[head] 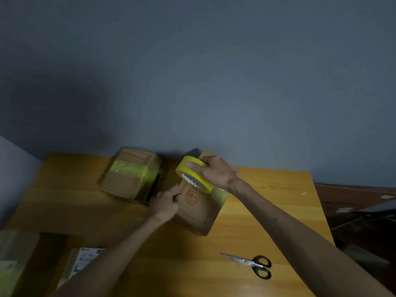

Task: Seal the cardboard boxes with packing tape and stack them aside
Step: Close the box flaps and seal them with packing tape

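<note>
1. I see my right hand (pixel 214 172), fingers wrapped round the yellow tape roll (pixel 194 175), held over the box (pixel 199 213) mid-desk (pixel 267 211).
2. My left hand (pixel 166 203) curls its fingers at the box's left edge; I cannot tell whether they grip anything.

lower-left boxes (pixel 12 264) blurred, cut off by frame edge; label (pixel 85 260) text unreadable. red marking (pixel 191 197) on centre box (pixel 198 217) illegible. right-edge clutter (pixel 364 213) indistinct.

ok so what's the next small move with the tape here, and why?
Probably pull the tape roll across the box top. The right hand grips the roll just above the box, the left hand is curled at the box's left edge, apparently pinning the tape end, though that's unclear. The scissors lie apart on the table, so cutting comes later.
</note>
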